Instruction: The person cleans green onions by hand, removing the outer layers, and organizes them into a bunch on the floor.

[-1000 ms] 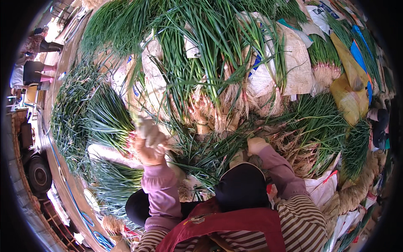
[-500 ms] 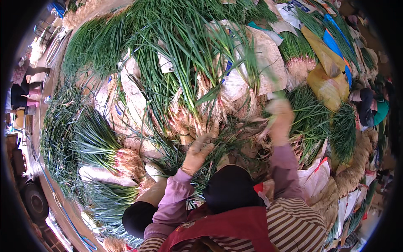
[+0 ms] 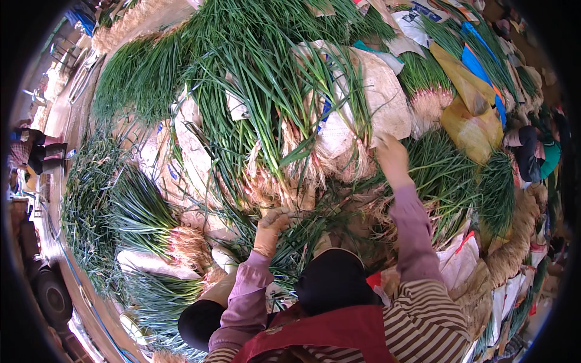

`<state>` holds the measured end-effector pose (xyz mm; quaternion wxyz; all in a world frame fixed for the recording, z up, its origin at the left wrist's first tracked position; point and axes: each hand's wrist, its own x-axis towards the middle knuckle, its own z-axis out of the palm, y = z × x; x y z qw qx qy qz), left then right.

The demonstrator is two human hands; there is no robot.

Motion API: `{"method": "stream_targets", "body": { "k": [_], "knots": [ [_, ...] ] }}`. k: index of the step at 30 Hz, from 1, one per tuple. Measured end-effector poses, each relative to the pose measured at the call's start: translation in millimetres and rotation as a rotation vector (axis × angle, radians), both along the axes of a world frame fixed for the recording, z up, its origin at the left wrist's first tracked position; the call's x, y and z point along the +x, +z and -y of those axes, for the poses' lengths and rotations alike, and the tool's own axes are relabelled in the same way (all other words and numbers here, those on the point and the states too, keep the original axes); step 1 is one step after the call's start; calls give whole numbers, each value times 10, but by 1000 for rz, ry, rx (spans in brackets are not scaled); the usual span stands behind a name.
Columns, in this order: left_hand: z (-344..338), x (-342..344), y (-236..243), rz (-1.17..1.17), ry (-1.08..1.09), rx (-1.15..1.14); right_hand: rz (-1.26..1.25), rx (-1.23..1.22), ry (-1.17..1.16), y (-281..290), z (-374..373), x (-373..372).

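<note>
Long green onions (image 3: 260, 115) with pale, stringy roots lie heaped in front of me, roots toward me. My left hand (image 3: 272, 227), in a pale glove, is just below the root ends at the centre. Its fingers are curled, and whatever they hold is hidden. Further right, my right hand (image 3: 392, 158), also gloved, reaches forward with its fingers extended. They are beside the roots of a thin bunch of green onions (image 3: 361, 145), which rests on a whitish sack (image 3: 387, 97). No stalk shows in the right hand.
Bundled green onions (image 3: 142, 212) lie at the left, near loose trimmed leaves (image 3: 91, 199). More green onions (image 3: 445, 160) lie right of my right hand. A yellowish plastic sheet (image 3: 469, 124) sits beyond them. My knee (image 3: 333, 281) is below the heap. Another person (image 3: 36, 151) is at far left.
My right hand has moved forward and slightly left; the stalks blurred above it are no longer there. My left hand has drawn back slightly toward me, its fingers more curled.
</note>
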<state>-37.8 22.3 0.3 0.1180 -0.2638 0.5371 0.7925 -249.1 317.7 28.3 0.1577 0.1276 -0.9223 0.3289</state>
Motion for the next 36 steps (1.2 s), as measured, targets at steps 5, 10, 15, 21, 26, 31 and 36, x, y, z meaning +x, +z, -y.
{"method": "stream_targets", "body": {
  "k": [5, 10, 15, 21, 26, 31, 36],
  "knots": [
    [-32, -59, 145, 42, -72, 0, 134, 446, -26, -401, 710, -983],
    [20, -17, 134, -39, -44, 30, 485, -8, 64, -55, 1216, -536],
    [-154, -140, 143, -167, -122, -132, 479, -345, 718, -333, 1228, 681],
    [-244, -36, 45, 139, -124, 26, 989, -733, 409, -295, 1464, 995],
    [-280, 41, 89, 6, -17, -157, 1039, -963, 183, -614, 1543, 1111],
    [-485, -16, -52, -79, 163, -169, 795, 225, 662, -1622, 1141, 1438],
    [-462, 67, 67, -120, 121, -99, 947, 158, 478, -973, 920, 959]
  ]
}}
